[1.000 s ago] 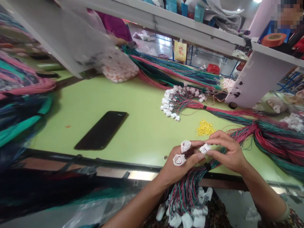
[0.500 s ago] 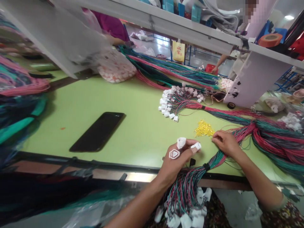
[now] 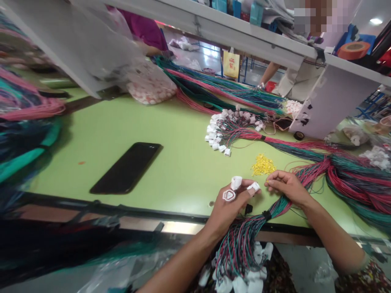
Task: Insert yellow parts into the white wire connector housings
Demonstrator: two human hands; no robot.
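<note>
Head view: the left hand (image 3: 226, 205) is pinching a white connector (image 3: 253, 187), two more connectors (image 3: 229, 195) jutting above its knuckles. Just beside this grip, the right hand (image 3: 288, 187) is holding a tiny yellow piece (image 3: 267, 181) in its fingertips. A yellow pile (image 3: 263, 165) is lying beyond that pinch; far past both hands, a yellow bag (image 3: 231, 65) is bearing red print too small to read.
</note>
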